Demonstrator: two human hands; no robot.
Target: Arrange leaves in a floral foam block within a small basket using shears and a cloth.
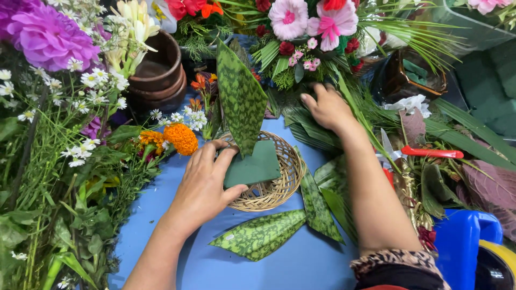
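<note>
Fingers and thumb of the left hand (207,180) clasp a dark green block of floral foam (252,165), thumb against its near edge and fingertips curled over its left side. That block sits inside a shallow round wicker basket (282,185) on a blue table (301,263), close to the middle of the bare surface. One tall mottled green leaf (242,99) stands upright out of the foam's far edge, its pointed tip aimed toward the back of the table.

Flat on the table just in front of the basket lie cut mottled leaves (263,233), and another long mottled leaf (317,207) runs from the basket's right rim toward the near edge.

Beyond the basket the right hand (325,107) reaches, palm down with loose, curled fingers, into a heap of dark green foliage (306,129); whether it has hold of a leaf cannot be told. A leopard-print cuff (398,260) shows at that forearm's near end.

Just right of the forearm a pair of red-handled scissors (424,152) lies on more leaves. An orange marigold (181,138) sits left of the basket, touching nothing but stems. Along the left edge rise white daisies (80,107) and purple dahlias (45,35), with stacked brown bowls (158,72) behind. Pink blooms (317,21) crowd the far edge, and a blue plastic container (465,241) stands at the near right corner.
</note>
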